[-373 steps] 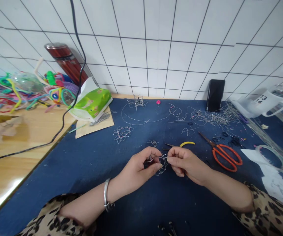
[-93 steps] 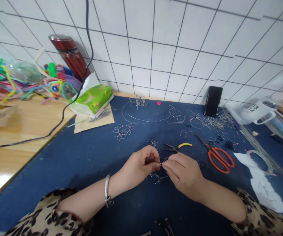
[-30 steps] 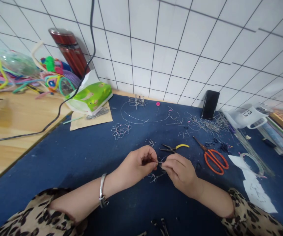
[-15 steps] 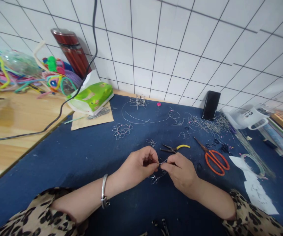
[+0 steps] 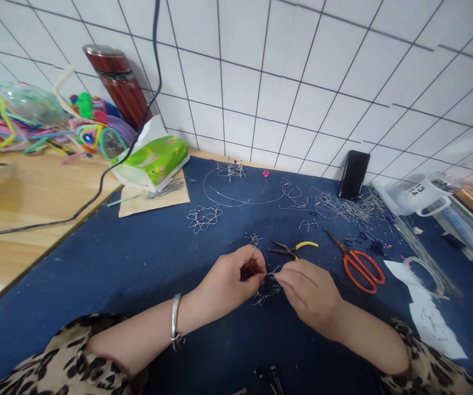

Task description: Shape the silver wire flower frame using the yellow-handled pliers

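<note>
Thin silver wire bent into a looped shape hangs between my hands, small pink beads on it. My left hand pinches its upper left part between thumb and forefinger. From the other side my right hand pinches the wire, fingertips a short gap from the left ones. The exact spot each hand holds is partly hidden by the fingers. Just beyond lie pliers with yellow handles, their lower handle partly behind my right hand. A small wire piece sits left of the pliers.
Orange-handled scissors lie to the right, near white paper. Farther back are a wire flower, a wire tangle, a phone and a mug. Tissues and a black cable are at left.
My right hand has shifted slightly right and turned, its fingers now more extended along the wire. The left hand stays nearly in place, still pinching.
</note>
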{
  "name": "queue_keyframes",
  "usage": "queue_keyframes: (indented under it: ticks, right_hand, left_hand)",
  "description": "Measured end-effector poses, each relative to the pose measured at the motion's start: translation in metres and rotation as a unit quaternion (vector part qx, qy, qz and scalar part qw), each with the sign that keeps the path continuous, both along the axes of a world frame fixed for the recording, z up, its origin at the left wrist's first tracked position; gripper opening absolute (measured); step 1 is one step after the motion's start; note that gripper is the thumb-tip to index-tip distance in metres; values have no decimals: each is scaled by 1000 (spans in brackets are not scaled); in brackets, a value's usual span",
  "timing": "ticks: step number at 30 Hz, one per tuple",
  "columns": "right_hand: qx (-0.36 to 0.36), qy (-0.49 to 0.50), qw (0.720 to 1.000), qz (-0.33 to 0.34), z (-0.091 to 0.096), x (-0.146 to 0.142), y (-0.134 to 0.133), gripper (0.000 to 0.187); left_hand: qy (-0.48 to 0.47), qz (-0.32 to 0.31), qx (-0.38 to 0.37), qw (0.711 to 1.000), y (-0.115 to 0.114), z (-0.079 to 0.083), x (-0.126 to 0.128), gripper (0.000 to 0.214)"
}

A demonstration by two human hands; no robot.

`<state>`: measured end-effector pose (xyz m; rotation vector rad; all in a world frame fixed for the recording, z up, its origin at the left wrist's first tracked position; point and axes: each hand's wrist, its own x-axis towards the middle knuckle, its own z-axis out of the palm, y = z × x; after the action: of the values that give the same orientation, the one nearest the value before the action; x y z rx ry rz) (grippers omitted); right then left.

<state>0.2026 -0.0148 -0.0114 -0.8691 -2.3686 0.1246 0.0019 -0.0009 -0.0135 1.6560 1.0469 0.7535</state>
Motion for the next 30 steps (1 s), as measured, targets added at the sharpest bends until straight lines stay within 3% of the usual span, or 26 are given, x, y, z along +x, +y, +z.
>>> queue_keyframes:
  ticks: [8, 13, 30]
  right_hand:
    - [50, -54, 997, -1, 1, -1, 0, 20]
    - [143, -43, 985, 89, 5, 3, -3, 24]
    - [124, -59, 990, 40, -4, 2, 2, 19]
  left_hand:
    - [-29, -10, -23, 999, -1, 0, 0, 8]
    - [-37, -7, -30, 999, 1, -1, 0, 8]
    - [-44, -11, -37, 998, 1, 4, 1, 6]
